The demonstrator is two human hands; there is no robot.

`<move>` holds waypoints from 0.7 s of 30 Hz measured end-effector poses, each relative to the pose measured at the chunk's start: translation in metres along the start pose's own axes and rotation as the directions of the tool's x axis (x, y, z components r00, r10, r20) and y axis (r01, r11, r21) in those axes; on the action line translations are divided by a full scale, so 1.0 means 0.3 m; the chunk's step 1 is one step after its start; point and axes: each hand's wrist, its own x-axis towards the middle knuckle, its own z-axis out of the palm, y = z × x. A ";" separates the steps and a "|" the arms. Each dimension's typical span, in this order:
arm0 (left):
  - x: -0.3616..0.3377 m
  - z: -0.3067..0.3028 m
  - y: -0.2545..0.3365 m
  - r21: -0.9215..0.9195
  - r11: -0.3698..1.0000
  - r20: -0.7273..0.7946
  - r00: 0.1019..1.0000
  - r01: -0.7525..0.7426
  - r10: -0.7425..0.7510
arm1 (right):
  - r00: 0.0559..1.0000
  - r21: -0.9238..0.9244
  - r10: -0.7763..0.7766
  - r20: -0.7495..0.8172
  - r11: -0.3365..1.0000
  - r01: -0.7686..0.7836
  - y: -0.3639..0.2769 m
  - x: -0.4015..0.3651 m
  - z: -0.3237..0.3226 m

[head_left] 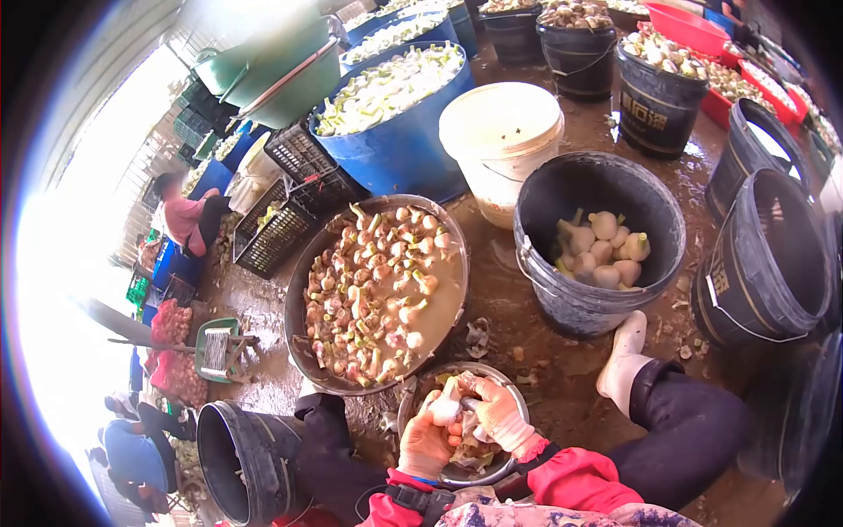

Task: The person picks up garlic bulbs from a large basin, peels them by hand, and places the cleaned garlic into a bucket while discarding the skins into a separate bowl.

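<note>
Over a metal bowl (520,392) at the bottom centre, my left hand (428,441) is closed round a pale garlic bulb (446,407). My right hand (497,413) touches the bulb from the right, fingers curled; a small dark tool shows between its fingers, its shape mostly hidden. Peeled skins (475,454) lie in the bowl below both hands. Beyond the bowl, a wide basin (300,290) holds many unpeeled bulbs in muddy water. To its right stands a black bucket (562,303) with several peeled bulbs (604,248) inside.
A white bucket (505,158) and a blue tub (395,162) of garlic stand behind the basin. Black buckets (764,263) are at the right, another (255,465) at the lower left. Black crates (272,237) and seated people (184,215) are at the left. The floor is wet.
</note>
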 end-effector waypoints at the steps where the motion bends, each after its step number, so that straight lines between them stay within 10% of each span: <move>1: -0.006 0.029 -0.003 0.010 1.000 0.002 1.000 -0.013 0.013 | 1.000 0.001 0.003 0.005 1.000 -0.003 -0.026 -0.004 -0.001; 3: -0.007 0.030 -0.003 0.017 1.000 0.003 1.000 -0.024 0.024 | 0.936 0.293 0.307 0.172 0.891 -0.346 -0.104 -0.017 -0.009; 7: 0.014 -0.025 -0.030 0.700 0.704 -0.089 0.964 -0.119 0.251 | 0.928 0.297 0.368 0.047 0.882 -0.365 -0.080 -0.015 0.015; 13: 0.049 -0.012 -0.056 0.762 0.546 0.102 0.898 -0.347 0.428 | 0.945 0.503 0.328 0.008 0.815 -0.287 -0.069 -0.024 0.024; 14: 0.067 0.016 -0.031 0.478 0.862 -0.009 0.980 -0.170 0.199 | 0.935 0.595 0.350 0.054 0.741 -0.311 -0.071 -0.027 0.018; 16: 0.096 0.001 0.005 0.083 0.980 -0.096 0.980 0.182 -0.174 | 0.919 0.635 0.355 0.168 0.674 -0.377 -0.089 -0.032 -0.001; 19: 0.143 -0.040 -0.014 0.432 0.896 -0.471 0.873 0.106 0.124 | 0.949 0.613 0.301 -0.094 0.769 -0.183 -0.026 -0.002 0.036; 21: 0.114 -0.058 -0.028 0.530 0.847 -0.368 0.910 0.035 0.193 | 0.950 0.532 0.293 -0.110 0.824 -0.192 -0.027 -0.004 0.030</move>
